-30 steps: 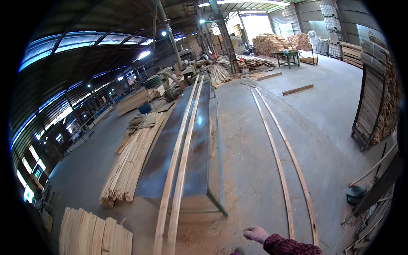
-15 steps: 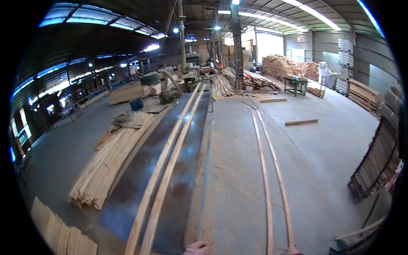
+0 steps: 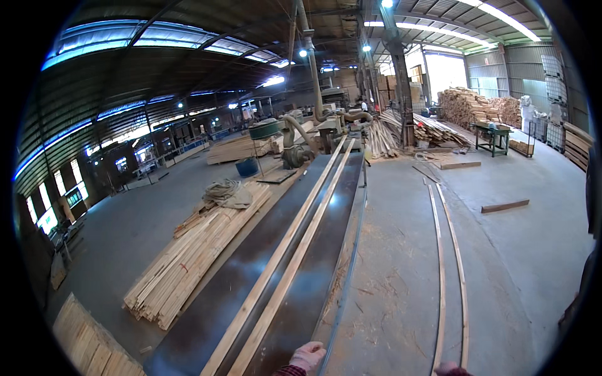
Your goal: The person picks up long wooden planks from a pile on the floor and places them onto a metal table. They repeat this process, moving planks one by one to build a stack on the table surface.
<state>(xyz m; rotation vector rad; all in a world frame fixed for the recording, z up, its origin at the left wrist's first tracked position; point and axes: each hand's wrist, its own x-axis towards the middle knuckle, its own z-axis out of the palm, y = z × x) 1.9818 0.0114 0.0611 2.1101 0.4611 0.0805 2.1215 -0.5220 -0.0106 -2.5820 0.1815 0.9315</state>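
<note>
My left hand (image 3: 307,356) is at the near right edge of a long dark metal table (image 3: 313,294), its fingers curled in and nothing showing in them. Two long wooden strips (image 3: 283,279) lie side by side along that table, just left of the hand, and run to a machine (image 3: 331,128) at its far end. At the bottom right, my right hand (image 3: 446,368) is closed at the near ends of two more thin wooden strips (image 3: 463,294), which stretch away over the floor. The lower picture edge cuts off part of this hand.
Left of the table lies a stack of boards (image 3: 197,257) with a cloth bundle (image 3: 229,193) on it. More boards (image 3: 94,344) are at the lower left. A post (image 3: 401,81), timber piles (image 3: 467,106), a green bench (image 3: 492,135) and a loose beam (image 3: 505,206) stand or lie beyond.
The view has swung left, so the scene sits further right. My left hand shows more fully at the table edge. My right hand stays by the near ends of the floor-side strips.
</note>
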